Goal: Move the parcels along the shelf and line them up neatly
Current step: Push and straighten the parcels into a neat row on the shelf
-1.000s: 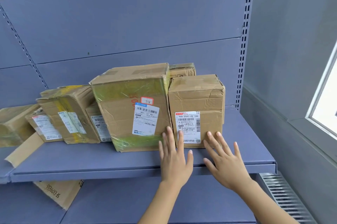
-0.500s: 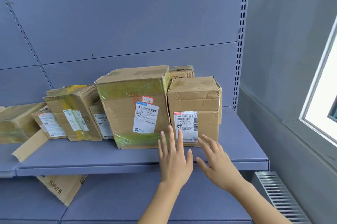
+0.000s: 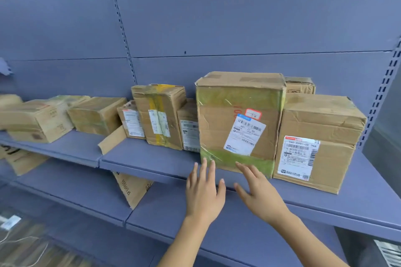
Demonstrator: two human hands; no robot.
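Creased matt cardboard parcels [image 3: 239,119], glossy tape bands, on smooth matt-painted metal shelf [image 3: 152,159].

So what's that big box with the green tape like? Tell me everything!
The big box is creased brown cardboard, the tallest parcel in its row. Shiny green tape bands its front, top and bottom. A white barcode label sits tilted on the front, a small red-edged sticker above it. It stands upright on the blue shelf, close against the shorter box beside it. The left hand and right hand, fingers straight, reach its lower front edge; whether they touch is unclear.
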